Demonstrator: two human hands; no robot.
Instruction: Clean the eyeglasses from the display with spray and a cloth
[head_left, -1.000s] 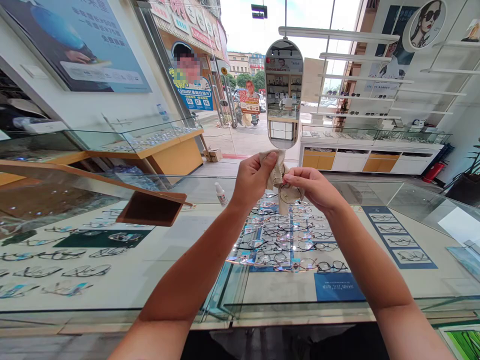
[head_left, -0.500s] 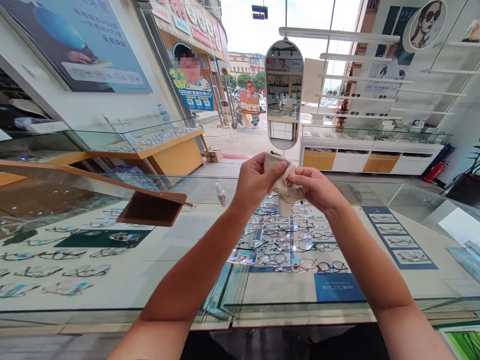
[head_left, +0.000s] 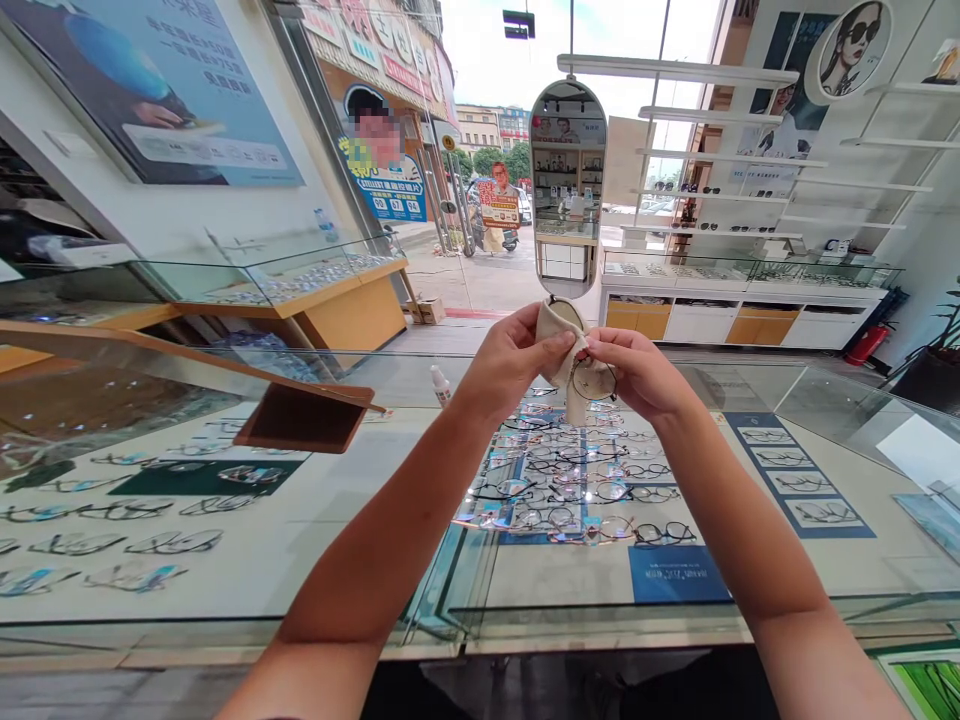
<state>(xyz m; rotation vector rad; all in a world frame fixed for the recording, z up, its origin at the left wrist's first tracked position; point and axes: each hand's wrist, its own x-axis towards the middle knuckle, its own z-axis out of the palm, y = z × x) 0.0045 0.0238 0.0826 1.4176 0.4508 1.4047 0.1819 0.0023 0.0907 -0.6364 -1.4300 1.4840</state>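
Note:
Above the glass display counter, a beige cloth [head_left: 556, 335] is pinched in my left hand [head_left: 510, 360], folded around one lens of a pair of glasses. My right hand [head_left: 637, 368] has its fingers closed on the thin-rimmed glasses [head_left: 596, 380], near the middle of the frame. Below the cloth, one round lens shows uncovered, while the other lies partly behind the fabric. A tail of cloth hangs down between the hands. Both hands are close together, in front of the lower end of an oval mirror [head_left: 568, 190].
Rows of glasses [head_left: 570, 465] lie inside the glass counter [head_left: 540, 590] below my forearms. A small white spray bottle [head_left: 440, 385] stands beyond my left wrist. A brown wooden-framed object [head_left: 304, 415] rests at left. White shelves [head_left: 720, 115] are at the back right.
My hands have shifted slightly and turned the glasses, so the lower round lens shows more plainly. The cloth now opens wider over the upper lens.

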